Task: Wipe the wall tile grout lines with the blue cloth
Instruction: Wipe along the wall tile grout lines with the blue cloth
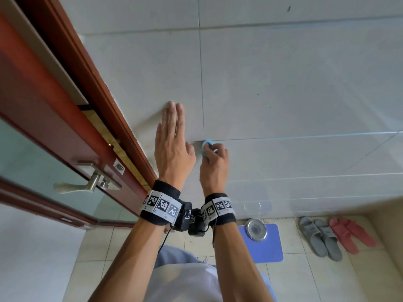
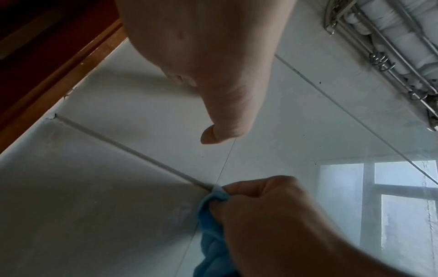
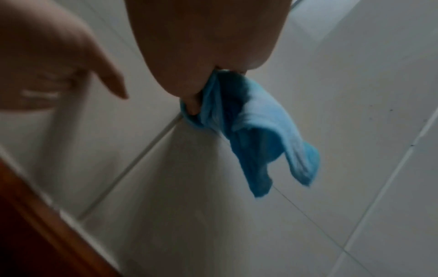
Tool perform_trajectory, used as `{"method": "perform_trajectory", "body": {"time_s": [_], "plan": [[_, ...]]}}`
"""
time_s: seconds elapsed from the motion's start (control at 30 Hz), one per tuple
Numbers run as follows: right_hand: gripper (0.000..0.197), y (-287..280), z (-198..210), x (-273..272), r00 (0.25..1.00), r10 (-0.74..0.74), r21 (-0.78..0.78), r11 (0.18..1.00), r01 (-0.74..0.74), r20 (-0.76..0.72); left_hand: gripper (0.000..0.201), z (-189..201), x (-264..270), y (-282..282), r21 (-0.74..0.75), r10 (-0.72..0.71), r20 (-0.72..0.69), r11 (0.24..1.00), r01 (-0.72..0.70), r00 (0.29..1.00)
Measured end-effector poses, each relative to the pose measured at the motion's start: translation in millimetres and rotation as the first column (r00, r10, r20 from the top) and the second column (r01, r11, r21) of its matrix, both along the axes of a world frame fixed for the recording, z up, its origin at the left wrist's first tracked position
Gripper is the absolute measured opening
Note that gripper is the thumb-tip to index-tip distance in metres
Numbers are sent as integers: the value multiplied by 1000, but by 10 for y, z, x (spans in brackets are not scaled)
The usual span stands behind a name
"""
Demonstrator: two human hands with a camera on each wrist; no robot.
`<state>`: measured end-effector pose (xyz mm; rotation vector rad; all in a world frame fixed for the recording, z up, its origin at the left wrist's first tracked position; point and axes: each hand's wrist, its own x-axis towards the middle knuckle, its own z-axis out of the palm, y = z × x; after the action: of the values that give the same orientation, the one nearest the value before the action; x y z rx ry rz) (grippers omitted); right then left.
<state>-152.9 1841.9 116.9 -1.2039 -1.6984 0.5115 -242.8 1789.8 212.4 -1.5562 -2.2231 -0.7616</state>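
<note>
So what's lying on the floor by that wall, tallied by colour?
Grey slippers: 2
Pink slippers: 2
Blue bathroom scale: 1
Total: 5 things on the floor.

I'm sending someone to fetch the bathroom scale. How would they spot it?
Below the tiled wall, on the floor beside the grey slippers, lies the scale. It alone is a blue slab with a round silver dial.
</note>
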Motion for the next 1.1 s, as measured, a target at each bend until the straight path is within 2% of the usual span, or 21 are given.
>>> {"method": "perform_trajectory", "body": {"time_s": [0.1,0.2,0.3,0.37,0.47,0.57,0.67,0.77,0.83,0.9,0.97,1.03,1.1], "plan": [[23,132,312,157,998,43,-46,998,-46,-55,82,70,-32,-24,120,-62,37,991,58,997],[21,259,927,340,985,54,82,996,-41,-162,69,316,-43,-58,211,-97,28,973,89,995],[28,354,1744,519,927,9,250,964,92,-375,81,758,-47,-66,227,-114,11,968,108,993],[28,448,2226,667,877,-34,359,904,232,-480,91,1083,-62,-44,226,-107,-11,968,107,994],[28,660,2631,767,844,-120,403,838,369,-524,103,1481,-86,2,228,-81,-29,970,86,996],[40,722,2628,589,879,-222,407,820,403,-423,110,1669,-91,67,231,-89,-40,968,96,995],[46,545,2434,287,970,-108,527,823,211,-219,113,1682,-100,130,212,-95,-52,972,104,994],[33,472,2386,234,997,-82,642,764,64,-2,113,1653,-98,159,218,-102,-39,970,108,994],[33,580,2430,404,987,-153,658,740,143,-41,113,1657,-99,151,221,-120,-25,967,123,992],[41,742,2457,616,942,-241,581,742,334,-233,113,1667,-116,125,227,-140,-12,964,140,990],[45,833,2446,689,874,-304,471,750,465,-379,112,1658,-134,97,231,-149,-2,962,146,989],[46,783,2423,542,851,-312,425,761,490,-423,111,1631,-145,88,229,-154,4,962,149,988],[47,654,2392,344,902,-234,473,788,394,-362,112,1605,-153,100,222,-166,2,962,161,986]]}}
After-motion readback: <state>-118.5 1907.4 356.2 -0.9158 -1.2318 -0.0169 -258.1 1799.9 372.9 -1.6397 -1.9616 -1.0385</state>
